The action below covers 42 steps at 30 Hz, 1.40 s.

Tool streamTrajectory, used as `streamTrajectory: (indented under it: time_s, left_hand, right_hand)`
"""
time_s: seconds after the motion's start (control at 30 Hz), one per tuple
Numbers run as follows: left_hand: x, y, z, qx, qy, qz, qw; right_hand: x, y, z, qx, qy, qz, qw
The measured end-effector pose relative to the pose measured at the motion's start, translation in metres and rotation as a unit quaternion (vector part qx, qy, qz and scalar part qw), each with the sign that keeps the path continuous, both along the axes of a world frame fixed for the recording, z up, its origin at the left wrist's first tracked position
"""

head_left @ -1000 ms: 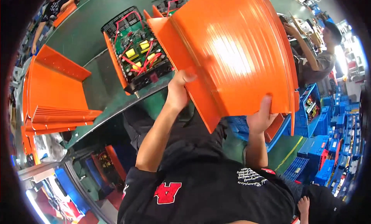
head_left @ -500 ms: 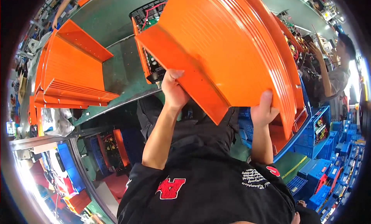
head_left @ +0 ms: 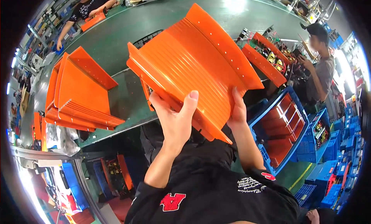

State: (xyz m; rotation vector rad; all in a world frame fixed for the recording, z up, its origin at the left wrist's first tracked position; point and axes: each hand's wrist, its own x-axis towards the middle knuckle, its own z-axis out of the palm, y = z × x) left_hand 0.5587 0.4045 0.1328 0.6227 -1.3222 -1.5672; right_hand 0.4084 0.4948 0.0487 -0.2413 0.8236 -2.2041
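Note:
Between my two hands, over the near edge of the green bench, is a bent orange metal cover. Its fine ribs run along the left part, and a flange with a row of small holes stands up on the right. My left hand is closed on the ribbed left edge, thumb on top and fingers partly hidden below. At the near right end my right hand grips the cover, its thumb against the inner face. Behind the cover, a black-grilled unit is mostly hidden.
Nested orange covers stand on the bench to the left. A blue crate holding orange parts is at my right, with more blue crates beyond. Open orange units sit at the far right. One person works at each far side.
The cover has been turned round: its ribbed side was on the right and now lies to the left. Both hands have changed their grip. The crate at right is now uncovered to view.

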Motion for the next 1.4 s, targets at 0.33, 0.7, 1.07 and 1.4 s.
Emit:
streamTrajectory:
  time_s: [0.33,0.7,1.07,1.4]
  left_hand:
    - [0.024,-0.011,0.0,0.051,0.003,0.036,0.998]
    - [0.085,-0.072,-0.041,0.213,0.174,0.012,0.961]
    - [0.118,-0.088,-0.041,0.062,-0.102,0.015,0.993]
    - [0.141,-0.067,-0.057,0.005,-0.098,0.159,0.982]
  right_hand:
    - [0.01,-0.02,0.023,0.044,0.033,0.009,0.998]
    - [0.069,-0.059,0.083,0.026,0.335,-0.033,0.941]
    - [0.099,-0.065,0.064,0.08,0.808,-0.255,0.525]
    - [0.086,-0.127,0.122,0.15,0.446,0.045,0.881]
